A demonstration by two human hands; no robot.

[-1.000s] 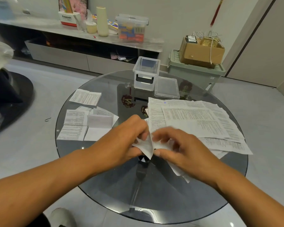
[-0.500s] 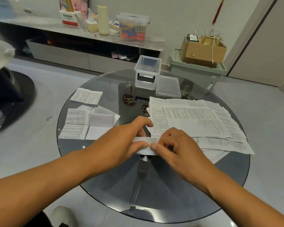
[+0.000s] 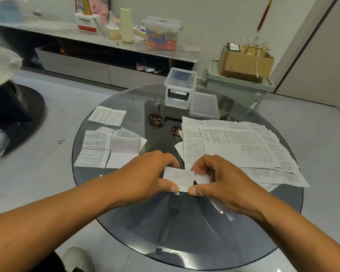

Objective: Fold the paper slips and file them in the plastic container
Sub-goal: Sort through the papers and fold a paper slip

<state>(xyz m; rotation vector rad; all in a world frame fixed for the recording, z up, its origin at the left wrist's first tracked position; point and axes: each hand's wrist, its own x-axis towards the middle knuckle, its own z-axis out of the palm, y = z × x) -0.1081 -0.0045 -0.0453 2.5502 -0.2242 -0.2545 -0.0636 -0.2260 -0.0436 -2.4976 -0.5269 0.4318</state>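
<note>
Glass table (image 3: 126, 213) carries all items. Head view: left hand (image 3: 145, 177) and right hand (image 3: 222, 181) both pinch folded slip (image 3: 178, 178) between thumb and fingers, above table's near half. Clear container (image 3: 180, 88), open, at table's far edge; lid (image 3: 203, 106) just beside it. Unfolded sheets (image 3: 243, 146) on table's right side. Folded slips (image 3: 108, 146) on table's left side.
</note>
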